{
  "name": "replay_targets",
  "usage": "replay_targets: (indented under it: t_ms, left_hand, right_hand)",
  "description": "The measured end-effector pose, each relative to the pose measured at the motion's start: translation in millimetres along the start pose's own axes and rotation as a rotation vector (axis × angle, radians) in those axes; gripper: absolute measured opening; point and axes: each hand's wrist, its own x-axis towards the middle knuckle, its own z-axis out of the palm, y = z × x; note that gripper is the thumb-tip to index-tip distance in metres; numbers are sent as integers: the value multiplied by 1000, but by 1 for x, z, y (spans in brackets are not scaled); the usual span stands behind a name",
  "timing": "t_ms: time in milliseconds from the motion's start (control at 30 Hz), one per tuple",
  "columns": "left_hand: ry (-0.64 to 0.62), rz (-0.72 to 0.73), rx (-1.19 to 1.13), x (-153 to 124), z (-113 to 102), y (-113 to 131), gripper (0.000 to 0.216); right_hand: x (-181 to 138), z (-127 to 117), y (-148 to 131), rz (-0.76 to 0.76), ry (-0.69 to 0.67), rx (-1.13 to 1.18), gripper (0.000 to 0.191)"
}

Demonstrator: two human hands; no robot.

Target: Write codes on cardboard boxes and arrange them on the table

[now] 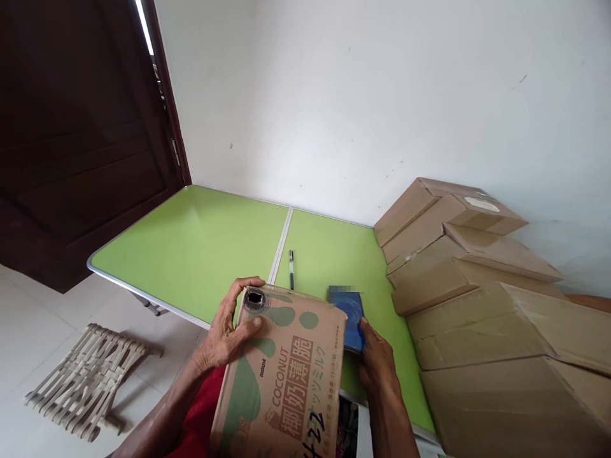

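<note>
A brown cardboard box (286,375) printed with green shapes and the word COCONUT is tilted up at the near edge of the table. My left hand (231,324) is closed on its upper left corner, thumb on the printed face, beside a dark-ringed hole (255,298). To the right of the box, my right hand (377,353) grips a flat blue rectangular thing (351,318) by its right edge. The box hides part of its left side, and its top is blurred out, so its kind is unclear. Beyond the box a pen (291,270) lies on the table.
The green folding table (191,248) has a metal seam and stands against a white wall. Several cardboard boxes (477,324) are stacked along the right. A woven stool (88,378) stands on the tiled floor at left, near a dark wooden door (86,127).
</note>
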Motion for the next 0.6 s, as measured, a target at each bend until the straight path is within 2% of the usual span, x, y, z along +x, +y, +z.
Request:
replay_targets:
  t_ms: [167, 400, 600]
  left_hand:
    - [-4, -2, -31, 0, 0, 1, 57]
    - [3, 28, -31, -1, 0, -5, 62]
    - [9, 56, -10, -2, -1, -11, 70]
  right_hand:
    - [-4, -8, -2, -87, -2, -197, 51]
    - [-19, -26, -12, -163, -48, -508, 72]
    - [-25, -29, -21, -198, -67, -703, 73]
